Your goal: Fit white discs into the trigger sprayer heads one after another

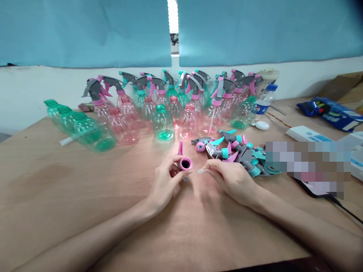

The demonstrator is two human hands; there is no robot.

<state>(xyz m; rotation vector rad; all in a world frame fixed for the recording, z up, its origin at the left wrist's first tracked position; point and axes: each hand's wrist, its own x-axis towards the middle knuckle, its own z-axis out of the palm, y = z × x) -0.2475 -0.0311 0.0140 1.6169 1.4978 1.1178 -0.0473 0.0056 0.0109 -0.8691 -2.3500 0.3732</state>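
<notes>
Left fingers (172,161): grasping one pink-collared plastic spray head (186,164), over table (56,196). Right fingers (211,165): pinching small translucent piece (200,171). Fitted: many translucent pink and green plastic bottles (217,117). Unfitted: open-necked bottles (163,126), heaped grey sprayers (244,155).

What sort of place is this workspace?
Likely an indoor hand-assembly table, judging by open-necked bottles, a pile of loose trigger heads, and a pink-collared trigger head in the left hand.
</notes>
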